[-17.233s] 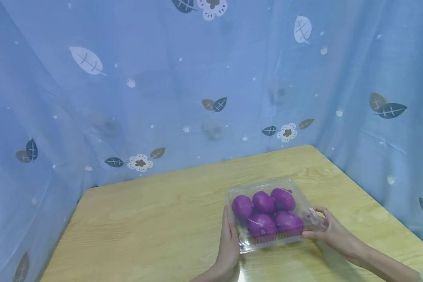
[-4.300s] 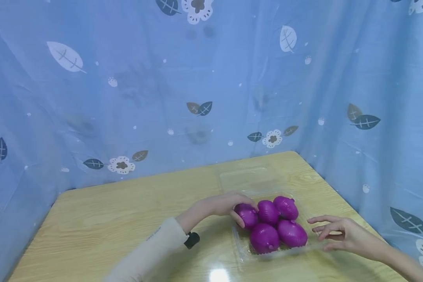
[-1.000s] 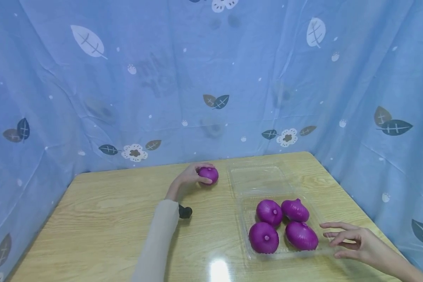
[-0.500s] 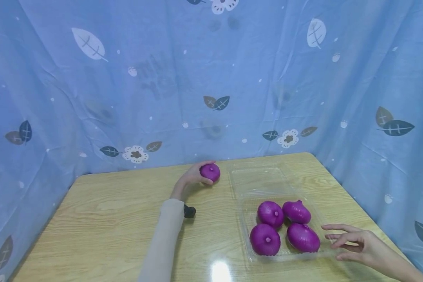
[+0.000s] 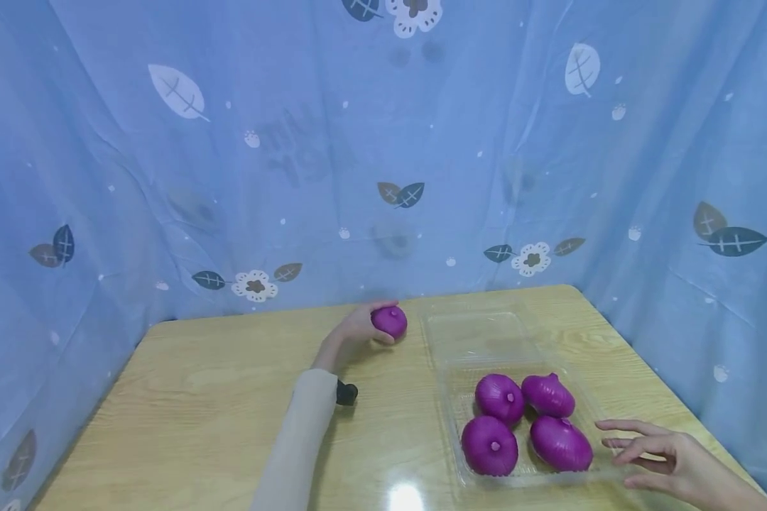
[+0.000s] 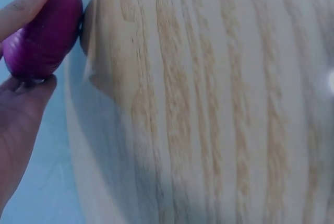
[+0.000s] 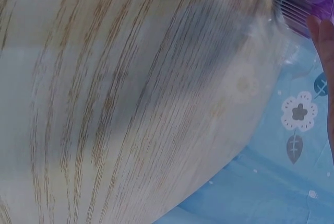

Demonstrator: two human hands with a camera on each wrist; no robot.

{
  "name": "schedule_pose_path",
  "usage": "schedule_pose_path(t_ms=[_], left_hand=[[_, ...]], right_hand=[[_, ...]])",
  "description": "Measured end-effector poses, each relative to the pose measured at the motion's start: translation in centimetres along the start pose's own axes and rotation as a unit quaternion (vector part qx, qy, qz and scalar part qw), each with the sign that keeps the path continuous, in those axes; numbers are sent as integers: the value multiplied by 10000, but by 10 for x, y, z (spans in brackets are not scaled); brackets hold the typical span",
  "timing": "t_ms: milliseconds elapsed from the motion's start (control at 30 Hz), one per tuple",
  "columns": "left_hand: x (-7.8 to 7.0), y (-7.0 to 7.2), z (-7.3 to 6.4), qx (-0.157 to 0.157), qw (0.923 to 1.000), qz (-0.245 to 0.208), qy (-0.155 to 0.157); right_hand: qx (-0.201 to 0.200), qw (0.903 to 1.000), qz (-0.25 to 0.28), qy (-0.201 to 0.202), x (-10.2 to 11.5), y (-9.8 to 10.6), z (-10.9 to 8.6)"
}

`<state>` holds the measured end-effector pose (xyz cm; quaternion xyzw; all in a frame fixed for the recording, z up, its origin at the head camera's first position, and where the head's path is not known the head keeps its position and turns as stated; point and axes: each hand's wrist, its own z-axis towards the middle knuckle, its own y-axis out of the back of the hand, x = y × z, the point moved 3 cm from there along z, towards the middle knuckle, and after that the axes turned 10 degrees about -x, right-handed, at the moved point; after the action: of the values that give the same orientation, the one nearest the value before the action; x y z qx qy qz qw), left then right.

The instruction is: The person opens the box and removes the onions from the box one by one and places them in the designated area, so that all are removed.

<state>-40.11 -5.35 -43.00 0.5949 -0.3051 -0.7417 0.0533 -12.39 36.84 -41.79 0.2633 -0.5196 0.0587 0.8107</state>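
At the back of the table my left hand (image 5: 360, 325) grips a purple onion (image 5: 390, 322), with fingers behind it and the thumb in front. In the left wrist view that onion (image 6: 44, 31) sits low at the tabletop; I cannot tell whether it touches. A clear plastic clamshell box (image 5: 455, 454) lies to the right with its lid (image 5: 476, 333) folded back. Several onions remain inside, including a front left one (image 5: 489, 446) and a front right one (image 5: 560, 443). My right hand (image 5: 677, 458) stays by the box's right edge, fingers loosely bent, holding nothing; contact is unclear.
The wooden table (image 5: 230, 404) carries the box on its right side. A blue patterned curtain (image 5: 307, 128) hangs behind the table and along both sides. A black device (image 5: 346, 393) sits at my left wrist.
Earlier both hands held the closed box with the onions inside. The lid was then opened, and my left hand carried one onion from the box to the table's back. The right hand hardly moved lately.
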Motion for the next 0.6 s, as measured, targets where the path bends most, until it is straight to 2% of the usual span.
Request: schedule_pose_path(t_ms=[67,133,367,600], left_hand=[[0,-1,-3,70,9999,-106,86],[-1,-2,-4,25,9999,-102,25],[3,-2,-2,-118,9998,141,-97],[6,-1,-1,-307,9992,182,-199]], right_hand=[[17,10000,-9,-12,-1,0,-2],[6,10000,-30,23,-2,-1,-3],[77,9998,189,22,-3,-4,-4],[-180,9994,-233,186,0,-4,-3]])
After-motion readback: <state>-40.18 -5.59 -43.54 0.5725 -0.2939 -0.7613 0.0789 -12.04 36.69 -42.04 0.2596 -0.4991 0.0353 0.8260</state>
